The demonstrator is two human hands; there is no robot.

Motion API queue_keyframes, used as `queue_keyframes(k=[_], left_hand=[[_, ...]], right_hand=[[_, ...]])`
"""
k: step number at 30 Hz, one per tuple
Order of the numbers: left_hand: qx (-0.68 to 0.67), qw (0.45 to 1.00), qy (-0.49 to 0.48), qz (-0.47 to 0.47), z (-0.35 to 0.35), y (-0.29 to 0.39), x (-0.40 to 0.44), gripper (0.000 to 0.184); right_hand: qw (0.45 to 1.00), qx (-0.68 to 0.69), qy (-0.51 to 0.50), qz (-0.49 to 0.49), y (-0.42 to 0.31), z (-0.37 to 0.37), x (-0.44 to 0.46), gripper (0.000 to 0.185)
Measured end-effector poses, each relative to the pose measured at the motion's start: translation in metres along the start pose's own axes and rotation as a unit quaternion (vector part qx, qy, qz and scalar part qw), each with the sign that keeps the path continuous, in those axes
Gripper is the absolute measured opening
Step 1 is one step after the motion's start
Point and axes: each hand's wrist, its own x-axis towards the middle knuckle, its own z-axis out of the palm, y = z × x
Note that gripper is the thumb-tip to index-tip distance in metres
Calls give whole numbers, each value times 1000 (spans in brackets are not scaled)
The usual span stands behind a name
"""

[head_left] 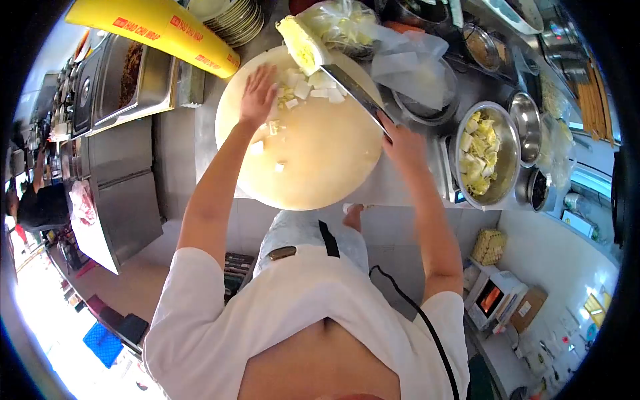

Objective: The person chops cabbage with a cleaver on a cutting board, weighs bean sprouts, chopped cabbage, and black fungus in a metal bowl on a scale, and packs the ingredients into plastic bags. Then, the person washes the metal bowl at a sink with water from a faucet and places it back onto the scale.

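Observation:
My right hand is wrapped round the handle of a kitchen knife, whose broad blade points up and left over the board's right part. Flat and with fingers stretched out, my left hand is at the upper left of the round cutting board, beside cut cabbage pieces. Whether it touches them is unclear. A larger piece of napa cabbage lies at the board's far edge, near the knife tip. Several loose white pieces are scattered closer to me.
Right of the board, a metal bowl holds chopped cabbage. Plastic bags and more bowls crowd the far right. A yellow wrap roll and stacked plates sit at the upper left, near a food tray.

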Motion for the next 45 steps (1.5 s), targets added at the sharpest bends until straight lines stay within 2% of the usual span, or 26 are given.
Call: queue_keyframes(k=[4, 7, 10, 12, 13, 16, 19, 21, 26, 27, 30, 31, 34, 35, 38, 39, 42, 45], left_hand=[[-70, 993, -39, 92, 9, 20, 16, 42], [-123, 985, -46, 115, 6, 24, 16, 37], [-147, 980, -46, 128, 4, 25, 19, 38], [-183, 976, -54, 103, 2, 29, 23, 37], [-201, 973, -59, 91, 1, 33, 25, 36], [-210, 971, -53, 98, 8, 37, 31, 34], [-158, 967, -92, 179, 15, 33, 31, 32], [-147, 960, -117, 209, 16, 37, 26, 32], [-176, 940, -159, 244, 17, 53, 5, 33], [-187, 940, -175, 227, 16, 56, 3, 38], [-185, 956, -134, 182, 14, 77, -11, 45], [-199, 960, -121, 154, 16, 85, -16, 55], [-110, 986, -47, 116, 23, 116, -34, 62], [-117, 990, -52, 65, 23, 126, -39, 61], [-146, 989, 6, 21, 31, 137, -47, 55], [-162, 987, 15, -2, 32, 139, -47, 52], [-158, 987, 33, -2, 34, 143, -48, 53], [-151, 988, 22, 0, 28, 168, -40, 51]], right_hand=[[995, -61, -70, -45, -23, -7, -28, 56], [998, -11, -51, -44, -39, -18, -50, 52], [992, 101, 70, -5, -39, -16, -68, 51], [950, 287, 46, 112, -43, -21, -75, 35], [911, 375, 34, 170, -45, -23, -77, 29], [771, 587, -53, 242, -43, -17, -85, 13], [724, 630, -77, 271, -44, 3, -95, 17], [713, 632, -79, 293, -47, 9, -102, 17], [674, 654, -67, 336, -56, 37, -123, 14], [666, 676, -65, 310, -59, 41, -125, 14], [636, 699, -76, 320, -72, 48, -120, 13], [639, 699, -96, 306, -78, 45, -115, 13], [642, 715, -73, 267, -102, 62, -107, 14], [648, 715, -83, 249, -110, 67, -104, 15], [614, 747, -85, 242, -132, 70, -93, 16], [617, 747, -84, 232, -133, 71, -92, 16], [536, 808, -89, 228, -134, 69, -95, 14], [524, 820, -84, 217, -122, 60, -104, 14]])
